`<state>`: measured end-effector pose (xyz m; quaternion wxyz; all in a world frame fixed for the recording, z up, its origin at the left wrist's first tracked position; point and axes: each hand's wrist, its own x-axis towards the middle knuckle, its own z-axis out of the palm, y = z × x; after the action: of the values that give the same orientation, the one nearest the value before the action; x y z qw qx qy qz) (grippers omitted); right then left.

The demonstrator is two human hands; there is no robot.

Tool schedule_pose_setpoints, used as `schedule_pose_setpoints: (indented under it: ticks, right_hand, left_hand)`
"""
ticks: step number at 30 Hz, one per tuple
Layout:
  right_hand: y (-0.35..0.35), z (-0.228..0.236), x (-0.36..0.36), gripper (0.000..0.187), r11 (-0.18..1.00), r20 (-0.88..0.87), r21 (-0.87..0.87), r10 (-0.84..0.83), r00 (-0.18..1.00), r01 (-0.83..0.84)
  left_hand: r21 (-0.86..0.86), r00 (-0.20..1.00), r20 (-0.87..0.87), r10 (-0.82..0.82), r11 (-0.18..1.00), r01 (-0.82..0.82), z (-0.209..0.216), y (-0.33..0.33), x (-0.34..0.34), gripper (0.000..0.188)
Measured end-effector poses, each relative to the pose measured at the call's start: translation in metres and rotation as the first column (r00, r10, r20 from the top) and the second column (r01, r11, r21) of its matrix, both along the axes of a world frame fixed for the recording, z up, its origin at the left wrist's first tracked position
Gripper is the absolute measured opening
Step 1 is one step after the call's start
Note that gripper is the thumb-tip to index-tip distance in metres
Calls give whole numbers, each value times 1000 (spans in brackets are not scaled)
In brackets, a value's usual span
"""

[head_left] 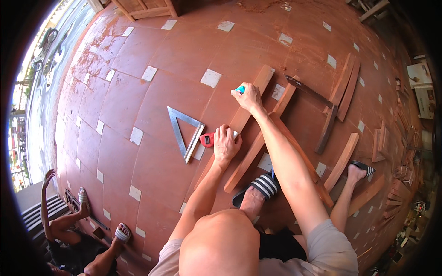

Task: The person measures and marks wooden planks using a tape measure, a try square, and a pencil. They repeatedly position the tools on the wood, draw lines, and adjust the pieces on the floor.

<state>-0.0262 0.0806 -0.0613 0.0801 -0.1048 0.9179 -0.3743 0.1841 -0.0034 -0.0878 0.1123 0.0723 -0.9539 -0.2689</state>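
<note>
My left hand (227, 146) presses down over a long wooden board (251, 103), its fingers closed on a red tool (207, 140) with a dark window. A pale end (235, 135) shows on the other side of the fingers; whether it belongs to the tool I cannot tell. Farther up the same board, my right hand (251, 99) is closed around a small teal object (240, 89), mostly hidden by the fingers. A metal triangular square (177, 131) lies flat on the tiles, left of the red tool.
A handsaw (308, 91) lies across wooden pieces to the right, beside a second beam (246, 163). More boards (341, 161) and wood stacks stand farther right. My sandalled foot (260, 187) is by the beams. Another person (83, 241) sits at lower left. Wooden furniture (145, 8) stands far off.
</note>
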Motion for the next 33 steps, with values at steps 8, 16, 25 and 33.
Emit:
schedule_pose_setpoints:
  ticks: [8,16,25,33]
  right_hand:
    - [-19,-40,-13,40,997,-55,79,-12,998,16]
    - [-26,-43,-17,39,999,-28,40,-10,1000,11]
    - [-23,-43,-15,41,983,-137,184,30,990,-4]
    - [-26,-37,-10,38,992,-69,117,45,997,-36]
  left_hand:
    - [-16,1000,22,6,1000,-6,1,0,-2,36]
    - [-7,1000,14,8,1000,-8,1,0,-4,33]
    - [6,1000,1,8,1000,-8,0,0,-3,33]
    - [5,1000,15,14,1000,-14,1,0,-3,32]
